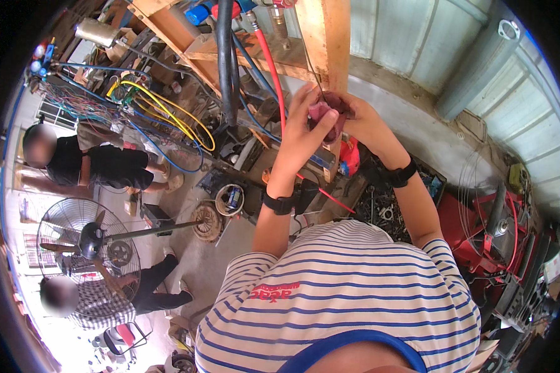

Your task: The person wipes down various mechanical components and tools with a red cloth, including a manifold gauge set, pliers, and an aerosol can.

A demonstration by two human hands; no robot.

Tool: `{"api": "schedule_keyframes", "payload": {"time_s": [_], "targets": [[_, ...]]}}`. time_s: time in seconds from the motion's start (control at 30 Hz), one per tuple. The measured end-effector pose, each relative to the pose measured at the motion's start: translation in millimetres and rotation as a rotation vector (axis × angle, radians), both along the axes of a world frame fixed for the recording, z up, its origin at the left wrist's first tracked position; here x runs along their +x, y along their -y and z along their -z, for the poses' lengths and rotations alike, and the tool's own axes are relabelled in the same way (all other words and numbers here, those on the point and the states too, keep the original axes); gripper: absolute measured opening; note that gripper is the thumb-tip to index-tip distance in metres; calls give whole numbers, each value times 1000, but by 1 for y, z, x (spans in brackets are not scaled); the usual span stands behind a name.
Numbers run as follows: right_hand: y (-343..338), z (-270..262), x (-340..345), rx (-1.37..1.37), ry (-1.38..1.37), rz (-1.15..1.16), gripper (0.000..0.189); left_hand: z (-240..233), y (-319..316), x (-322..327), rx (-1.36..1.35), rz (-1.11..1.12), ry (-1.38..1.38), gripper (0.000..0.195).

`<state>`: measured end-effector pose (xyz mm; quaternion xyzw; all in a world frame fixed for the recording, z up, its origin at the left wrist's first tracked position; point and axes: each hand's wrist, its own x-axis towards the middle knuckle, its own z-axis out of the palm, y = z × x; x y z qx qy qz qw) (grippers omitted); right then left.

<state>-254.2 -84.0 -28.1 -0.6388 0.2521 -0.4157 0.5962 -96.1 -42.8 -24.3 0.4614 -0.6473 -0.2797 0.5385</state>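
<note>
Both of my hands are raised in front of me, close together, around a reddish-purple cloth. My left hand grips the cloth from one side, its thumb lying across the folds. From the other side my right hand holds it, the fingers partly hidden behind the fabric. A thin dark rod or cable runs down to the cloth between my hands; whether it is wrapped in the cloth cannot be told. Just beyond stands a wooden post, and a red hose hangs beside my left hand.
A black hose hangs nearby. A bucket holding a can and a large pedestal fan stand at the left, where two people are on the floor area. Metal parts fill a tray below my right arm; red machinery stands at the right.
</note>
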Motion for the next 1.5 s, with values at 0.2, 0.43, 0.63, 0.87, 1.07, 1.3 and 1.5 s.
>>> {"api": "schedule_keyframes", "payload": {"time_s": [0.2, 0.43, 0.63, 0.87, 1.07, 1.3, 1.5], "targets": [[3, 0, 5, 132, 73, -3, 46, -18, -2, -2, 297, 300, -255, 52], [3, -4, 9, -59, -57, 39, 37, -9, 6, 9, 436, 270, -277, 41], [8, 1, 8, -172, -163, 122, 36, -5, 15, 7, 341, 282, -254, 42], [12, 7, 9, -284, -194, 189, 39, 7, 25, 11, 250, 276, -142, 45], [24, 23, 5, -497, -237, 221, 34, -1, 26, 7, 0, 262, 38, 45], [26, 19, 9, -726, -155, 344, 23, -6, 35, 12, -328, 225, 285, 60], [32, 24, 9, -852, -122, 411, 25, 3, 47, 6, -477, 228, 321, 58]]}}
